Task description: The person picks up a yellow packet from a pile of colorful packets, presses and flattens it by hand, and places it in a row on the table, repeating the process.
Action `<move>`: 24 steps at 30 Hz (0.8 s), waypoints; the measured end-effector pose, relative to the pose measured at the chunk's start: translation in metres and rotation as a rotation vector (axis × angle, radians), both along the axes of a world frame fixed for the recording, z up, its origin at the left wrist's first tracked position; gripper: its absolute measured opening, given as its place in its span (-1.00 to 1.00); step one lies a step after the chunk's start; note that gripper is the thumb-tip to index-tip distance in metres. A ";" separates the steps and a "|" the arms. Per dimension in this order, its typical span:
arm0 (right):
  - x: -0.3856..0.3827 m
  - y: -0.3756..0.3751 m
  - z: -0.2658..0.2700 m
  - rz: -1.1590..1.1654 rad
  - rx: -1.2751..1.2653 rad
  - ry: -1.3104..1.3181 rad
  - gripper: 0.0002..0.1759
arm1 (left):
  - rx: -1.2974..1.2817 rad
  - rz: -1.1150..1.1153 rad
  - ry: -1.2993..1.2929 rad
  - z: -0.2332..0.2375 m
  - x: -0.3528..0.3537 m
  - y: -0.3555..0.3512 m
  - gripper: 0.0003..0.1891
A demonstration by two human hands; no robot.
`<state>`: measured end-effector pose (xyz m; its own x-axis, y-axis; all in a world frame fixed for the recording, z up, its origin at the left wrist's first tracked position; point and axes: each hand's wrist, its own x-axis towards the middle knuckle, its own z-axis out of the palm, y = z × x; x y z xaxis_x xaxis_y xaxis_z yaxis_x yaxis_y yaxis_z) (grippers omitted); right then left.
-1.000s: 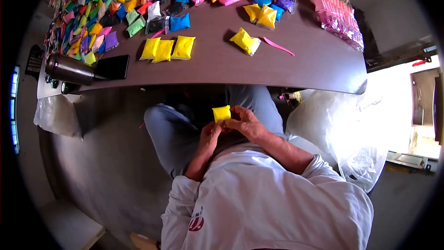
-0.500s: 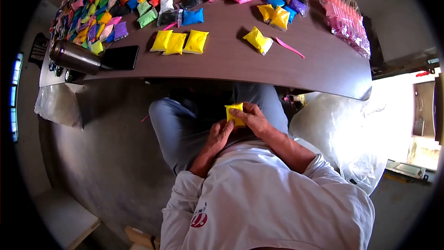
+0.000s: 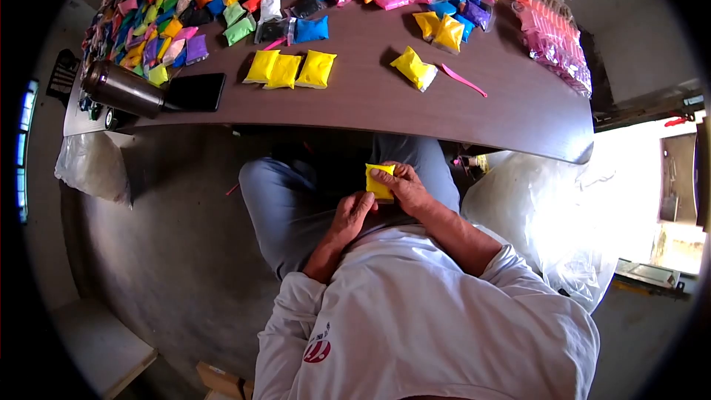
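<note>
A small, soft-looking yellow packet [image 3: 379, 185] is held over my lap, below the table's front edge. My right hand [image 3: 407, 189] grips it from the right, thumb across its face and fingers behind. At its lower left corner, my left hand [image 3: 351, 216] is closed, with the thumb against the edge and the other fingers partly hidden. On the table, three yellow packets [image 3: 283, 72] lie side by side in front of me. Another yellow packet [image 3: 414, 68] with a whitish end lies to the right, beside a pink plastic strip or stick [image 3: 465, 81].
A big heap of many-coloured packets [image 3: 174, 26] covers the table's back and left. Pink bagged packets [image 3: 552, 37] line the right edge. A dark flask [image 3: 122, 89] and a black phone [image 3: 195, 92] lie at front left. Clear plastic bags [image 3: 518, 200] stand right of my legs.
The yellow packet in my hands has shifted slightly right and turned more upright. My left thumb has slid lower along its edge. The things on the table have stayed put.
</note>
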<state>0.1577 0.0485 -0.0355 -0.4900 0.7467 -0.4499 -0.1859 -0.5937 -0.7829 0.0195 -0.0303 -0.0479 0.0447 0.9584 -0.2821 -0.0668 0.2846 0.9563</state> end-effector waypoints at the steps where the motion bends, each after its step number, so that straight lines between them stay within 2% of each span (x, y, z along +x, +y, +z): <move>1: 0.000 0.000 0.004 0.027 0.029 -0.019 -0.78 | -0.005 0.014 0.005 -0.002 0.000 0.000 -0.63; 3: 0.001 0.001 0.006 0.055 0.059 -0.039 -0.79 | 0.002 0.019 0.006 -0.006 -0.001 -0.001 -0.64; 5: 0.005 0.005 0.007 0.240 0.140 -0.245 -0.79 | 0.009 0.023 0.007 -0.008 -0.001 -0.001 -0.65; 8: 0.006 0.003 0.016 0.234 0.121 -0.132 -0.75 | 0.048 0.016 0.037 -0.012 0.001 -0.002 -0.66; 12: 0.003 -0.001 0.005 0.168 0.163 -0.170 -0.72 | 0.041 0.068 0.003 -0.022 0.001 -0.002 -0.67; 17: 0.008 -0.002 -0.005 0.303 0.216 -0.237 -0.69 | 0.025 0.091 0.001 -0.010 0.001 0.000 -0.66; 21: 0.003 -0.002 0.007 0.265 0.155 -0.152 -0.67 | -0.014 0.082 0.004 -0.010 0.000 0.000 -0.65; 23: -0.002 -0.004 0.006 0.119 0.162 -0.102 -0.68 | -0.026 0.101 -0.021 -0.011 -0.001 0.001 -0.65; 24: -0.002 -0.003 0.004 0.122 0.165 -0.104 -0.68 | -0.024 0.095 -0.016 -0.014 -0.001 0.001 -0.65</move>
<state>0.1557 0.0455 -0.0318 -0.5384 0.7525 -0.3794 -0.0340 -0.4692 -0.8824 0.0181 -0.0293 -0.0614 -0.0415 0.9516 -0.3047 -0.1096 0.2988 0.9480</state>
